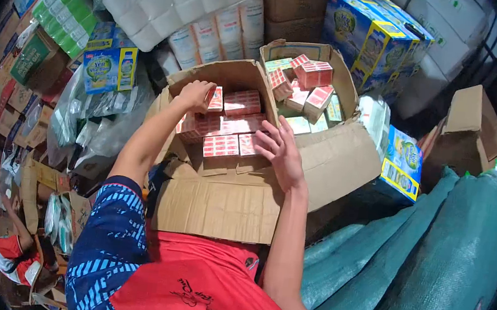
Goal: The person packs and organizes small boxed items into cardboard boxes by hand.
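In the left carton (219, 206), uneven packs (221, 146) could topple

The left hand (195, 96) curls at a red-and-white pack (217, 99) there; whether it is clamped, I cannot tell; a weak grip could drop it; the right hand (284, 159), fingers spread apart by the right wall, might snag that edge; farther right, jumbled boxes (316, 75) in the second carton (345, 83) could slide if jostled.

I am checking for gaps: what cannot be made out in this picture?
Head view:
Beneath the red-and-white packs: covered by them.
Their fine print: too small.
Whether the left hand grips: its back hides the palm.
Contents of the green sacks: hidden by fabric.
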The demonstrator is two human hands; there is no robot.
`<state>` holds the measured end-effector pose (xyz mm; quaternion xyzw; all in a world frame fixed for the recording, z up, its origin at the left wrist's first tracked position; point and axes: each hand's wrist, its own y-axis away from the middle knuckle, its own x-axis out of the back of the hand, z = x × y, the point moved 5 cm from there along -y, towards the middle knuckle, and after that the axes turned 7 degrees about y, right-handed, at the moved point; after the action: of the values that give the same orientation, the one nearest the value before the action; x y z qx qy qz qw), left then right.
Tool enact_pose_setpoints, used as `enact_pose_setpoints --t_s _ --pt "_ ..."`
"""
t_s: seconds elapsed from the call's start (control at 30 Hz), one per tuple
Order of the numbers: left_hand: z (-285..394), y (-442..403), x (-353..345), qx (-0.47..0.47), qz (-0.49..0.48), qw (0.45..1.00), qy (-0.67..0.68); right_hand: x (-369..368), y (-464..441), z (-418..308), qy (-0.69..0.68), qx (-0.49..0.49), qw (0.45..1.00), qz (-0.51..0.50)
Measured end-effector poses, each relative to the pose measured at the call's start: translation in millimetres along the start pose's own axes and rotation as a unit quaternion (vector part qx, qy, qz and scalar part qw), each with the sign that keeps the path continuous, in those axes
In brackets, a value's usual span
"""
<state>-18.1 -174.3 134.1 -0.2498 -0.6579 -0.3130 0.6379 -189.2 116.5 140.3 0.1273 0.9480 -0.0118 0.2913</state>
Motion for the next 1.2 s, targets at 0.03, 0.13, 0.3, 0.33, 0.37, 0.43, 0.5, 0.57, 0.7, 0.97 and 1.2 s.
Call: enact_pose_setpoints --t_s 0.03,0.13,0.3,0.33,0.37,0.43,0.5,0.57,0.7,0.97,1.2 --pt "-3.5 -10.0 -8.2 0.008 -0.009 1.000 -0.012 0.4 -0.9 0.3 -0.008 0.000 1.000 -0.004" --pt "-8.4 -28.9 -25.2 0.005 -0.020 0.999 -0.035 0.6 -1.0 -0.5 -0.001 -0.009 1.000 0.008" --pt "-15.8 -41.9 -36.0 -0.003 -0.034 0.998 -0.044 3.5 -1.9 -1.2 -0.006 0.000 1.000 0.011" --pt "-1.7 -34.0 -22.0 0.008 -0.044 0.998 -0.043 4.4 -1.7 -1.2 -0.006 0.001 1.000 0.012" --pt "1.2 -33.0 -20.4 -0.005 -0.032 0.997 -0.077 4.9 -1.5 -2.0 -0.006 0.002 1.000 0.013" --pt "-0.8 -38.0 -22.6 -0.018 -0.026 0.994 -0.100 3.8 -0.8 -5.2 -0.008 0.001 1.000 0.013" --pt "-3.8 -43.5 -27.1 -0.021 -0.036 0.996 -0.078 3.9 -0.4 -4.6 -0.005 0.002 1.000 0.016" --pt "6.3 -40.3 -14.9 -0.004 -0.076 0.996 -0.053 4.0 -0.6 -5.0 0.000 0.003 1.000 0.020" --pt "-9.0 -49.4 -24.4 0.024 -0.107 0.994 -0.018 3.2 0.3 -5.8 -0.001 0.004 1.000 0.017" --pt "-36.5 -48.0 -60.7 0.004 -0.019 0.999 0.026 5.6 -1.8 -4.3 -0.005 0.013 1.000 0.015" --pt "-34.3 -44.4 -85.5 0.028 -0.065 0.997 0.007 4.7 -1.3 -3.8 -0.002 0.009 1.000 0.020"
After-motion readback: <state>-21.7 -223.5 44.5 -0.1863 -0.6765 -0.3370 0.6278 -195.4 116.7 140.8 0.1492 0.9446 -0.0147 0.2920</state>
